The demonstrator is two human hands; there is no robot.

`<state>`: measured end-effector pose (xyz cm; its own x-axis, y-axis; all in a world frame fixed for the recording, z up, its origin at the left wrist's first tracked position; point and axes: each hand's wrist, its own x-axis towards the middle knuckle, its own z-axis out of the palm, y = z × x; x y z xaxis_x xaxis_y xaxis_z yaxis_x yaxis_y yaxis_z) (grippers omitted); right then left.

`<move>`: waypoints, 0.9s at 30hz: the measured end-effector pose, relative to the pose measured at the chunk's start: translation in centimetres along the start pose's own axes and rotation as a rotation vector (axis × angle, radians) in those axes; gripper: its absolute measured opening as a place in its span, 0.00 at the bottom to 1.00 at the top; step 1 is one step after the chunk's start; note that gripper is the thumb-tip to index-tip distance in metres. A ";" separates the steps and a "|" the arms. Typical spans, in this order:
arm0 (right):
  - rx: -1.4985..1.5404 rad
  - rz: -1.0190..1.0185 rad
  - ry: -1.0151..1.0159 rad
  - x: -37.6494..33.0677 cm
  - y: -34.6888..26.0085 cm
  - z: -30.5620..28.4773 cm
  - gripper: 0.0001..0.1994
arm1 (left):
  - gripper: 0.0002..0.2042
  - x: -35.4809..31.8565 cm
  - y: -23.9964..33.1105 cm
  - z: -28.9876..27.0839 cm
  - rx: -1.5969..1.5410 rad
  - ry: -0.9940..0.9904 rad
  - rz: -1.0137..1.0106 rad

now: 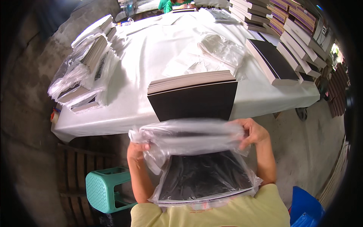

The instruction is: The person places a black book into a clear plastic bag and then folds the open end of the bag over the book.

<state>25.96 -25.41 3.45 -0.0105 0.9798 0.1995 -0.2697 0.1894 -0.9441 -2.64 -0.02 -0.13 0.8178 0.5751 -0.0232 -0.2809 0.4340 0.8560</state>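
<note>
A clear plastic bag (189,142) is bunched in a wide band between my hands, in front of the table edge. My left hand (137,150) grips its left end, thumb on the plastic. My right hand (254,132) has its fingers curled on the right end, slightly blurred. Below the band, a black flat slab (206,176) lies inside clear plastic against my shirt. Just beyond, a stack of black-faced boards (193,100) with pale layered edges stands at the table edge. The bunched plastic hides whether slab and stack are joined.
Plastic-wrapped stacks (87,64) fill the left of the white-covered table (147,49). Loose clear bags (219,49) lie mid-table. Black-topped blocks (272,60) are piled at right. A green stool (102,189) stands left, a blue object (306,206) lower right. Another person (176,4) sits at the far end.
</note>
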 end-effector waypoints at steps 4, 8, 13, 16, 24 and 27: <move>-0.341 0.016 0.673 1.2 -1.0 0.5 0.24 | 0.20 2.0 0.6 0.0 0.569 -0.038 0.220; -1.102 -0.217 1.066 4.3 -0.6 0.8 0.25 | 0.24 4.9 1.3 5.3 1.118 0.432 0.614; -1.438 -0.317 1.101 6.2 -0.8 0.4 0.23 | 0.28 6.5 1.8 6.3 1.392 0.554 0.909; -1.540 -0.441 1.104 5.3 0.0 0.6 0.22 | 0.24 5.4 0.8 5.4 1.405 0.556 1.062; -1.439 -0.498 1.048 2.6 -1.5 3.3 0.12 | 0.09 0.9 3.0 4.4 1.008 0.274 0.671; -1.081 -0.240 0.886 2.1 -4.1 4.3 0.08 | 0.10 0.1 4.5 2.1 0.347 0.143 0.014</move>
<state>22.87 -24.43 8.84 0.6367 0.5561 0.5342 0.6838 -0.0869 -0.7245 -2.76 0.56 4.77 0.7300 0.6807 -0.0614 -0.0841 0.1786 0.9803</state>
